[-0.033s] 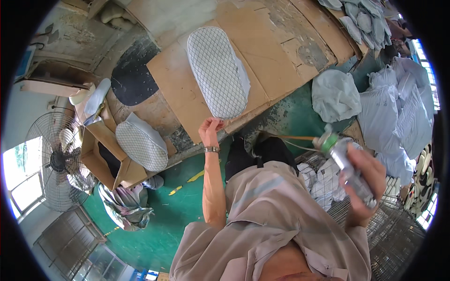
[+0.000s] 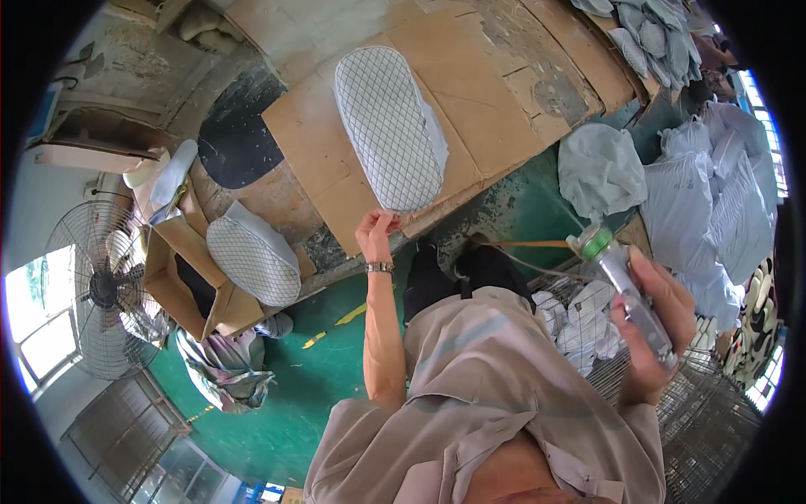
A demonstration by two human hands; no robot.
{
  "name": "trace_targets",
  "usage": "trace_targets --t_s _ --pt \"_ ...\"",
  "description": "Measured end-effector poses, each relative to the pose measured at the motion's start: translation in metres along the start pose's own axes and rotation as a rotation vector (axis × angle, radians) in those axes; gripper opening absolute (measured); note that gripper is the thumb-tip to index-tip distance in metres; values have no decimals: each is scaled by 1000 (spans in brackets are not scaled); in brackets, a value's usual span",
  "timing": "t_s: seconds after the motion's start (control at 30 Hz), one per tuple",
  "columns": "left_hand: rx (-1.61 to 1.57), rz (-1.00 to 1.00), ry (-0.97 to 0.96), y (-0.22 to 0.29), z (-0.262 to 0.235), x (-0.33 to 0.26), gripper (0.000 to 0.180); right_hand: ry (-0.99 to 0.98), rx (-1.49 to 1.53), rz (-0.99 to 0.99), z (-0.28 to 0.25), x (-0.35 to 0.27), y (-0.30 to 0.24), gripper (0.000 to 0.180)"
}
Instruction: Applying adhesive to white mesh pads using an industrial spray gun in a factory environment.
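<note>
And there's a white pad (image 2: pixel 389 130), criss-crossed in grey diamonds; brown cardboard (image 2: pixel 474 101); silver tool (image 2: pixel 635 304), bright green collar (image 2: pixel 597 244)

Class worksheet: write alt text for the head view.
A person's right hand grips a silver, green-ringed tool, apparently a spray gun; the left hand is at the near end of a white quilted pad lying on cardboard.

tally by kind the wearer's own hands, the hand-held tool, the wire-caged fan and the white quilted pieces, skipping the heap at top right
Hands, left hand and right hand: 2
Hand-held metal tool: 1
Wire-caged fan: 1
White quilted pieces, top faces only: 2
Total: 6
</note>
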State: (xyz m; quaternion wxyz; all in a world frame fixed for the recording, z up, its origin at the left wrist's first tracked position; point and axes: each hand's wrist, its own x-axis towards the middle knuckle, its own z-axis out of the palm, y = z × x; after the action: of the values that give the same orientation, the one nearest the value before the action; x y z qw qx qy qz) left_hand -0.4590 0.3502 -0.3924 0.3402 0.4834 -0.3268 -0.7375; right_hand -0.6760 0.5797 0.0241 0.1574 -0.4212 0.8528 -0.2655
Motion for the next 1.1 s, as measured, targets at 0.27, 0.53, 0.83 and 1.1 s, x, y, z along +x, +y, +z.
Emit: trace_targets --t_s 0.27,0.53,0.83,1.1 --pt "73 28 88 15 13 -14 11 -67 160 -22 -25 -3 22 56" --pt "166 97 177 65 51 -48 10 -62 87 -76 -39 -3 75 55" --pt "-68 423 -98 205 133 -19 11 -66 326 -118 -25 -19 128 54" --pt "-123 340 -330 275 271 98 13 120 432 4 -1 -51 153 63"
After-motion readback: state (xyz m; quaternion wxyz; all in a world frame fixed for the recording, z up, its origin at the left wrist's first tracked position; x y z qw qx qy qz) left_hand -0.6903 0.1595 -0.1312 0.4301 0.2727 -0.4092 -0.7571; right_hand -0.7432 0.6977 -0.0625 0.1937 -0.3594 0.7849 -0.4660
